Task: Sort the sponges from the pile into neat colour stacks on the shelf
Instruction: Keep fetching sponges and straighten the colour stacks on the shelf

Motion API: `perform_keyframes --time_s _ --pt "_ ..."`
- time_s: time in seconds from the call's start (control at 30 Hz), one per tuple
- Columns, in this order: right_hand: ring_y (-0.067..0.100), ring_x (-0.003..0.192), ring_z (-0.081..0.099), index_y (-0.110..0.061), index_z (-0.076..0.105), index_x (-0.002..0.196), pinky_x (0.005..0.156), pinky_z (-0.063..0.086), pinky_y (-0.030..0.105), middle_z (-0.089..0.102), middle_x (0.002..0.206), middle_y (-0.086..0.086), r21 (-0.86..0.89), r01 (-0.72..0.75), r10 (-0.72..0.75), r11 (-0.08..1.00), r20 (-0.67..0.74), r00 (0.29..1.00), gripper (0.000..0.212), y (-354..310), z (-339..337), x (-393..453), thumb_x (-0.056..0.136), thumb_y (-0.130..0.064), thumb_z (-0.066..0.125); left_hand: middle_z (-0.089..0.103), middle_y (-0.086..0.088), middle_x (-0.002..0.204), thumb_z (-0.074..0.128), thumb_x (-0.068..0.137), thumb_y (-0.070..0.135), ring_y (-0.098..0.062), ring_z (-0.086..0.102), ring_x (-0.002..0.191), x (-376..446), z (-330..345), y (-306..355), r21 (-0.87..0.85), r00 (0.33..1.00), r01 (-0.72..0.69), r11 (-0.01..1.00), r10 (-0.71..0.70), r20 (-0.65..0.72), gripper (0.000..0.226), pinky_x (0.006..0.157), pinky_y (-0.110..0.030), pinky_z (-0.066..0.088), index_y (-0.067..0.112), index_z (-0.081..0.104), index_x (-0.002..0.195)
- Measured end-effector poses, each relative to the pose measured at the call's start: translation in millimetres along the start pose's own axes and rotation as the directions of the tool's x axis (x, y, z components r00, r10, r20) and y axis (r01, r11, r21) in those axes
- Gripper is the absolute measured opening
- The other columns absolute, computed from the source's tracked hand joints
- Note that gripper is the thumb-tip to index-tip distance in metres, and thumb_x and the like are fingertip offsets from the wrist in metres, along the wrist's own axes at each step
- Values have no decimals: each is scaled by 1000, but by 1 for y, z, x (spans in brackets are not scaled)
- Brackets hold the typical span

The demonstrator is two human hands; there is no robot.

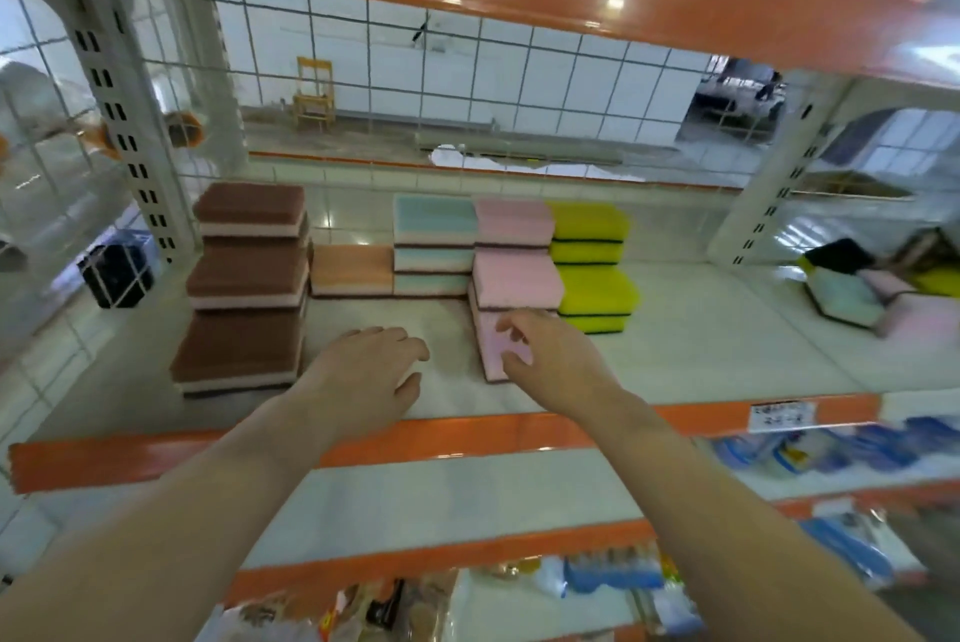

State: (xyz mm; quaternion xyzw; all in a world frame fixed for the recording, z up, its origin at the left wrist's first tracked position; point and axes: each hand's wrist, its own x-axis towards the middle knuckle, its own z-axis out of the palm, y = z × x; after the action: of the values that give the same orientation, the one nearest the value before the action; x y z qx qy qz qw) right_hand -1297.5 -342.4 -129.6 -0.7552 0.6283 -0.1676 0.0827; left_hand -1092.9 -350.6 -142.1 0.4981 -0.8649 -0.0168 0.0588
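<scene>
On the white shelf (pixel 701 345) stand colour stacks: three brown sponges (pixel 244 288) at the left, a single orange sponge (pixel 352 270), three light blue sponges (pixel 434 246), pink sponges (pixel 514 272) and two yellow-green sponges (pixel 592 267). The lowest pink sponge (pixel 493 345) stands on its edge at the front of the pink stack. My right hand (pixel 550 355) hovers over it with loosely curled fingers, holding nothing. My left hand (pixel 374 366) rests relaxed above the shelf, left of the pink stack. A loose pile of sponges (pixel 872 288) lies at the far right.
An orange shelf lip (pixel 467 433) runs along the front edge, with a price label (pixel 776 415). A wire grid (pixel 467 85) backs the shelf, and white slotted uprights (pixel 119 116) stand at both sides. Lower shelves hold packaged goods (pixel 597 579).
</scene>
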Motion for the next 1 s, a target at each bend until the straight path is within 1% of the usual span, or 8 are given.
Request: perform_keyframes --time_s 0.1,0.2,0.3,0.43,0.6,0.77,0.93,1.0 --pt "20 108 53 -18 52 124 85 43 29 56 119 2 6 -34 34 999 -6 999 36 25 -14 -19 89 -21 54 47 7 134 34 97 35 -13 44 123 10 1 28 -12 1000 -18 1000 18 1 38 100 -26 31 27 42 134" --pt "20 107 53 -20 51 126 85 43 29 55 119 3 -4 -59 59 998 9 998 37 53 -28 -39 89 -22 54 47 7 134 29 95 39 -14 43 123 18 5 59 -42 999 -32 999 33 11 42 100 -25 30 27 44 132" --pt "17 111 51 -21 48 128 88 43 29 53 122 0 -28 -101 102 995 31 994 37 83 -47 -60 91 -23 52 50 6 130 38 96 35 -15 47 120 25 10 94 -49 998 -54 997 55 31 36 99 -27 35 27 46 130" --pt "16 111 50 -23 45 131 89 43 30 52 122 0 -64 -139 142 988 42 989 38 124 -70 -89 93 -24 50 47 5 134 39 97 33 -15 44 124 37 13 144 -58 995 -93 994 96 42 39 100 -27 35 25 42 135" --pt "20 106 53 -21 46 130 84 45 30 53 121 2 -79 -204 207 976 34 978 39 177 -95 -130 91 -21 51 46 3 135 37 97 32 -17 42 124 58 17 209 -37 987 -139 990 142 75 39 96 -28 36 27 40 136" --pt "27 99 57 -16 52 122 75 44 30 58 111 7 -100 -277 278 956 -5 960 35 227 -116 -162 86 -14 51 46 4 134 38 96 33 -17 42 124 81 24 268 -41 976 -197 979 200 82 40 96 -28 36 28 40 136" --pt "24 100 57 -17 48 127 82 48 34 54 120 4 -104 -364 363 926 -25 931 37 265 -134 -186 90 -19 49 48 4 130 39 95 33 -18 45 121 106 31 313 -37 962 -249 968 251 103 40 94 -29 40 29 41 135" --pt "23 100 57 -18 48 128 80 47 32 55 120 4 -95 -390 388 916 -43 921 37 280 -138 -193 91 -19 49 48 4 128 39 95 33 -18 45 119 117 34 328 -32 954 -277 960 279 111 40 92 -29 40 29 41 135"
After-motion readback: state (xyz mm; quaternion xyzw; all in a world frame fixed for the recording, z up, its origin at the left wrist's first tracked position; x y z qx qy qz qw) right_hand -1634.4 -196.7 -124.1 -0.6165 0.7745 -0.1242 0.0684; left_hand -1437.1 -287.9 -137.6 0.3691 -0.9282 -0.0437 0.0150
